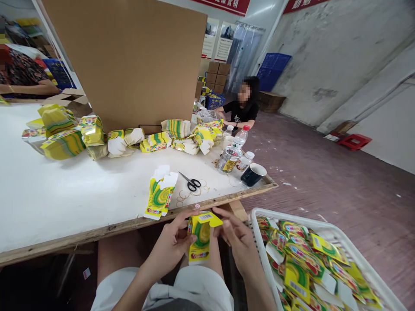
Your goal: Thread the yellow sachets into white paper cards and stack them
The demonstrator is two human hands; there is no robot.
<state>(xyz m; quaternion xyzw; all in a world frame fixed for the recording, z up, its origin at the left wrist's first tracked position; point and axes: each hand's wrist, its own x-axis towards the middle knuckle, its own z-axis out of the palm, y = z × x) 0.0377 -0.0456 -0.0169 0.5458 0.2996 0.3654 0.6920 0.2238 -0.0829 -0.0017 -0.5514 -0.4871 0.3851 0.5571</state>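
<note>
My left hand (171,244) and my right hand (235,237) both grip a small yellow-and-green carton (201,236), held upright over my lap just below the table's front edge. The fingers of each hand curl round its sides; its top flap with a barcode stands open. A short stack of flat unfolded cartons (159,194) lies on the white table (65,194) just ahead of my left hand. Black scissors (192,183) and several rubber bands (183,196) rest beside that stack.
A white crate (337,233) of folded cartons stands at my right. Bundles of flat cartons (65,138) line the table's back before a tall cardboard sheet (129,60). A jar (228,159), bottles (240,137) and a dark cup (253,174) crowd the right corner. Two other people sit beyond.
</note>
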